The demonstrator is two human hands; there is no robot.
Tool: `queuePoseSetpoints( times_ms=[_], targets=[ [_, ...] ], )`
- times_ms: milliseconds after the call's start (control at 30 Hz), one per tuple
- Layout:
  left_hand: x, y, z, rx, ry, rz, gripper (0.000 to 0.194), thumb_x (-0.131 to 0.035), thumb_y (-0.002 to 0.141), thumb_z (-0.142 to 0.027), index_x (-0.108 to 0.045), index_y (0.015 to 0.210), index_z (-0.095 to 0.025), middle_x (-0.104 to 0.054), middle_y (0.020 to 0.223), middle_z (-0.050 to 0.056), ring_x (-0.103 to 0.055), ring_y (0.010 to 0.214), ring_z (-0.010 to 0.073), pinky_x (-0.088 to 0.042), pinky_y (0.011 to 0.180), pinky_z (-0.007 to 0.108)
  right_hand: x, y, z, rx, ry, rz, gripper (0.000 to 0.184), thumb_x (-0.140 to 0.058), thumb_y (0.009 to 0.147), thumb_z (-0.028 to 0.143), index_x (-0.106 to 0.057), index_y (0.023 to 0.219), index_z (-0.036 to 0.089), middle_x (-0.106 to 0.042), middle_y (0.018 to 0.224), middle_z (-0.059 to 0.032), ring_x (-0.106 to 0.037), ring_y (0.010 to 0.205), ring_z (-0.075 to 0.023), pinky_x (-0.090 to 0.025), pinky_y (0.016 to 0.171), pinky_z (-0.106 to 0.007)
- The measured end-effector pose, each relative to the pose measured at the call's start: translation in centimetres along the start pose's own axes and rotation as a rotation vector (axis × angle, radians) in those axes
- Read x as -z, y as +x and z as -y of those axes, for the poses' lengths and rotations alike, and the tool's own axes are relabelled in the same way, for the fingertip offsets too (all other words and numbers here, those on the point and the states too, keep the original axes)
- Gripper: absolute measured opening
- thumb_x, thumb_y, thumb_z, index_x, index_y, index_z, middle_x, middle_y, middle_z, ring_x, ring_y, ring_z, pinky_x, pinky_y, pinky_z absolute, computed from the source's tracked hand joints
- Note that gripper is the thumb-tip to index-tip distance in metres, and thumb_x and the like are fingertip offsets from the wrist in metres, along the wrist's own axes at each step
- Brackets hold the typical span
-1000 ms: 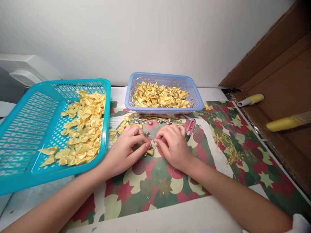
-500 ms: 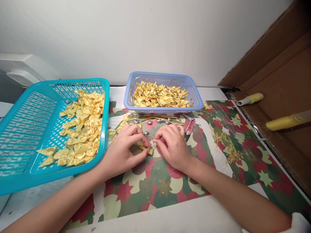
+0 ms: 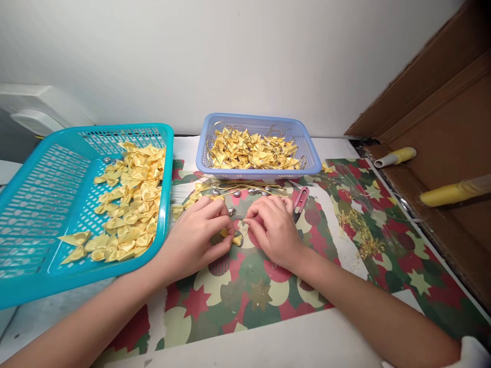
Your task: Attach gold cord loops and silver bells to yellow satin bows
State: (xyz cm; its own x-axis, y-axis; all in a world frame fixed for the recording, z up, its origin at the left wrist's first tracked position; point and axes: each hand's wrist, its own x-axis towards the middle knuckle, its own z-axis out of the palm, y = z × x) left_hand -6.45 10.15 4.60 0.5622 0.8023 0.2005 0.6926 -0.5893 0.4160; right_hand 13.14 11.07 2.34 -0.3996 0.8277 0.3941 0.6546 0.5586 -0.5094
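Observation:
My left hand (image 3: 199, 235) and my right hand (image 3: 273, 229) meet over the patterned paper (image 3: 261, 291), fingers pinched together. Between them lies a small yellow ribbon bow (image 3: 233, 238), held by the left fingers. The right fingertips pinch a thin gold cord (image 3: 242, 219) that loops to the bow. A silver bell (image 3: 231, 211) sits just above the fingertips. More gold cords and bells (image 3: 245, 190) lie in a row behind the hands.
A teal basket (image 3: 46, 204) of loose yellow bows stands at the left. A blue basket (image 3: 258, 145) with bows on gold loops stands behind. Pink snips (image 3: 300, 201) lie right of my hand. Gold scraps (image 3: 360, 235), yellow thread spools (image 3: 452, 193) and cardboard are at the right.
The hands have barely moved. The fingers have shifted slightly around the bow and cord, and the bow now shows a little more below the left fingertips.

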Motion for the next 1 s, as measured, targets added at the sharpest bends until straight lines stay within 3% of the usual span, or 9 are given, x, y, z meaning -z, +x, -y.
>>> queuePoseSetpoints(
  times_ms=[133, 400, 1000],
  targets=[
    [-0.24, 0.03, 0.2, -0.019, 0.025, -0.024, 0.017, -0.05, 0.086, -0.019, -0.061, 0.073, -0.019, -0.055, 0.08, 0.006, -0.042, 0.074, 0.021, -0.037, 0.067, 0.035, 0.05, 0.14, -0.12, -0.018, -0.004, -0.017, 0.012, -0.055, 0.091, 0.017, -0.053, 0.08, 0.02, -0.064, 0.084, 0.0014, -0.053, 0.088, -0.0179, -0.025, 0.088, -0.035],
    [-0.4, -0.06, -0.17, 0.072, -0.086, -0.079, 0.011, -0.055, 0.083, -0.022, -0.066, 0.083, -0.02, -0.056, 0.084, 0.005, -0.047, 0.081, 0.0217, -0.038, 0.072, 0.035, -0.08, 0.08, -0.01, 0.017, 0.009, -0.005, 0.012, -0.054, 0.091, 0.016, -0.052, 0.08, 0.02, -0.063, 0.083, 0.0012, -0.052, 0.087, -0.0178, -0.025, 0.088, -0.035],
    [-0.53, -0.01, 0.13, 0.046, 0.034, -0.093, 0.019, -0.052, 0.087, -0.02, -0.068, 0.076, -0.017, -0.059, 0.078, 0.007, -0.046, 0.074, 0.0218, -0.04, 0.066, 0.035, 0.1, 0.15, -0.06, -0.01, 0.004, -0.004, 0.012, -0.054, 0.091, 0.016, -0.052, 0.08, 0.02, -0.064, 0.084, 0.0014, -0.053, 0.088, -0.0177, -0.025, 0.089, -0.036]
  ],
)
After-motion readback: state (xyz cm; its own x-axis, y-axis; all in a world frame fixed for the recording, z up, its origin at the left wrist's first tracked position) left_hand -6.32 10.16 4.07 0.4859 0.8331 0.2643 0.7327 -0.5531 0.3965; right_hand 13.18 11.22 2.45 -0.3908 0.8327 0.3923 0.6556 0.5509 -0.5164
